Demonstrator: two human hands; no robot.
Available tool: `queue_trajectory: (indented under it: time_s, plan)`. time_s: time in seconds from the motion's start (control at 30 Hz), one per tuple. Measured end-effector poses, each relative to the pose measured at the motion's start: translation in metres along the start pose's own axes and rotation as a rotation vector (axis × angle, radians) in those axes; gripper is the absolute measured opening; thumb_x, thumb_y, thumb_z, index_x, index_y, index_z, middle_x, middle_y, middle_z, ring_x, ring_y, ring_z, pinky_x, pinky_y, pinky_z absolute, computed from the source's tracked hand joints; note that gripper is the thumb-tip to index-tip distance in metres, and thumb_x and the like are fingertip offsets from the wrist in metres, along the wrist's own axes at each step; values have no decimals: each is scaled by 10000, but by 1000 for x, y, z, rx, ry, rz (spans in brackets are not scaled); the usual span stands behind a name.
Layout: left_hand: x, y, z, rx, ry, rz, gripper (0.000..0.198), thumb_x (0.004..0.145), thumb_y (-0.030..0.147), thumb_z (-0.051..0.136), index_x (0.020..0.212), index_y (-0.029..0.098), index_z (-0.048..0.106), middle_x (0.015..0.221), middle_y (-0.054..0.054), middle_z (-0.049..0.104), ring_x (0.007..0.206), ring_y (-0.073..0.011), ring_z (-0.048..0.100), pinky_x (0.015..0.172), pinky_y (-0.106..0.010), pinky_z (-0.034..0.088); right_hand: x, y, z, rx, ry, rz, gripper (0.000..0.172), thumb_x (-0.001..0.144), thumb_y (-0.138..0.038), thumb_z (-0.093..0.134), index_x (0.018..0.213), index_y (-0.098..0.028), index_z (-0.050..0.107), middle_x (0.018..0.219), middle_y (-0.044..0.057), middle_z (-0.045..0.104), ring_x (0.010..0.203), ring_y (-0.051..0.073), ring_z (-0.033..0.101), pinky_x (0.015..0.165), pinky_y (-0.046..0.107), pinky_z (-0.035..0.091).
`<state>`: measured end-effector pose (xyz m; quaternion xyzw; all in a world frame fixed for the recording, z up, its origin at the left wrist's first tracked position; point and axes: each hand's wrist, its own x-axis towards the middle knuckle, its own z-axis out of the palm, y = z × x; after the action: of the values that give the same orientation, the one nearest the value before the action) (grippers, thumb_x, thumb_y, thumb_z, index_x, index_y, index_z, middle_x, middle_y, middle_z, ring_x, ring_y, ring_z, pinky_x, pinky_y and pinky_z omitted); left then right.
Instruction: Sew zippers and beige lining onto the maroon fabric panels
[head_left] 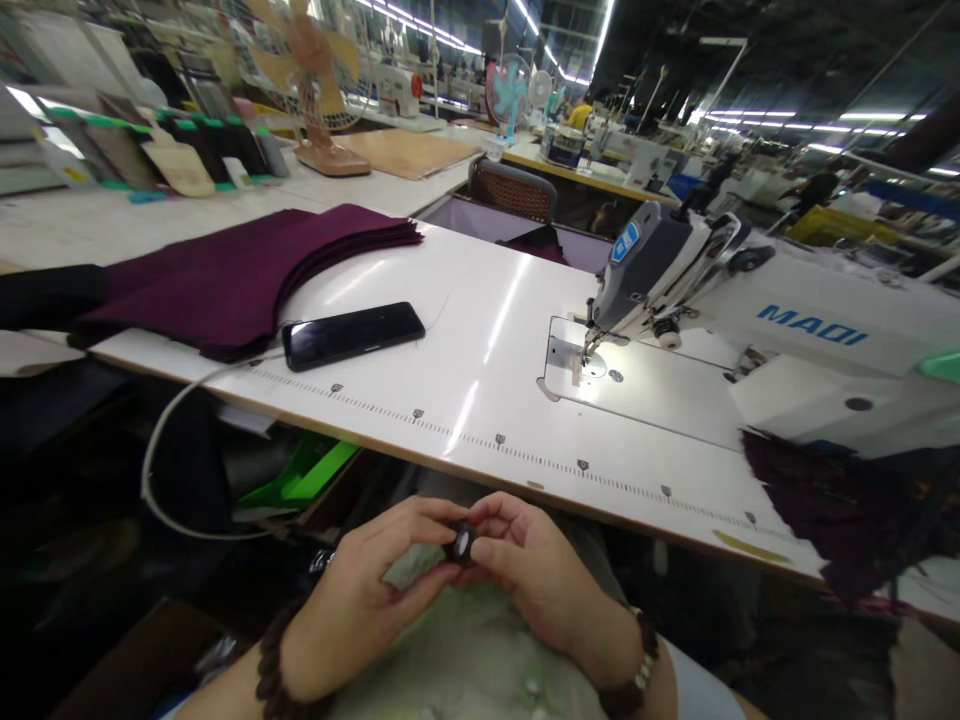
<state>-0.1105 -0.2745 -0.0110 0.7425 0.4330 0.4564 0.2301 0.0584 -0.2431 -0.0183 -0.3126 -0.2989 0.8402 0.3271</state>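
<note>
Both hands meet in front of my lap, below the table's front edge. They pinch a small dark bobbin-like piece (462, 543), round with a pale centre; its exact kind is unclear. My left hand (375, 560) has thumb and fingertips closed on its left side. From the other side, my right hand (529, 560) grips it between thumb and curled fingers. Beyond the hands lies the white sewing table (465, 330), with a ruler scale along its front. To the right stands the sewing machine (817, 310), its needle area lit.
A phone (352, 335) lies on the table beside a stack of maroon fabric (262, 260). A white cable (154, 460) loops off the front edge. More maroon cloth (840, 500) hangs at right. Thread cones (202, 145) and a fan (322, 90) stand at back left.
</note>
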Motion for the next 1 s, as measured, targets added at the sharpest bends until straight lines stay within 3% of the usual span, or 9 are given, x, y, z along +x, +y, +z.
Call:
queue_trajectory:
  time_s: [0.17,0.33,0.4,0.5,0.6,0.7,0.83,0.93,1.0]
  plan:
    - [0,5,2,22,5,23,206,754,77,581,913,207,569,944,-42,645,849,-140,626,742,-207,508,-4,-3,-1,36,-34,27,358,616,-206,760,909,-106,580,819,46,643,717,121,617,646,225,503]
    - [3,8,0,-47,51,-122,218,694,99,669,855,231,604,904,-35,647,811,-166,621,720,-222,501,-4,-5,0,13,2,15,298,624,-204,742,875,-117,607,800,30,639,683,115,609,635,228,497]
    - [4,5,0,-235,87,-271,174,693,128,677,831,220,623,918,-47,642,832,-185,617,734,-246,499,-4,-7,-1,-52,10,-23,262,634,-201,731,857,-124,616,791,28,639,669,111,598,623,225,488]
    - [5,-1,0,-714,120,-582,175,713,193,682,878,200,628,926,-51,635,846,-181,607,734,-251,496,-5,-12,-1,-219,1,-90,224,670,-192,705,870,-139,620,752,21,635,655,97,582,644,218,468]
    - [8,-4,2,-1088,101,-772,233,714,226,704,927,184,620,889,-39,634,818,-147,588,738,-230,478,-6,-17,0,-317,-61,-196,200,703,-167,666,898,-171,621,856,30,610,747,103,576,701,230,461]
    - [9,-4,5,-1269,93,-820,251,713,214,715,941,167,622,874,-36,633,801,-127,577,742,-215,464,-7,-19,0,-374,-105,-344,191,715,-141,635,894,-207,630,1035,44,527,887,133,553,752,253,459]
    - [11,-2,10,-1405,101,-847,241,725,165,704,953,142,628,884,-45,635,803,-120,584,763,-217,463,-9,-21,-1,-444,-110,-427,204,742,-130,604,917,-232,623,1143,54,477,940,150,545,779,278,464]
    - [11,1,14,-1484,101,-880,245,722,146,705,956,135,633,885,-52,637,801,-125,596,764,-225,470,-9,-20,-2,-404,-147,-422,190,750,-154,617,925,-228,618,1062,58,568,952,166,561,799,299,471]
    - [12,2,16,-1523,108,-894,246,718,147,710,952,134,635,883,-57,640,797,-129,603,762,-233,478,-8,-21,-1,-308,-170,-359,192,735,-196,654,922,-224,621,953,44,624,822,145,601,744,280,491]
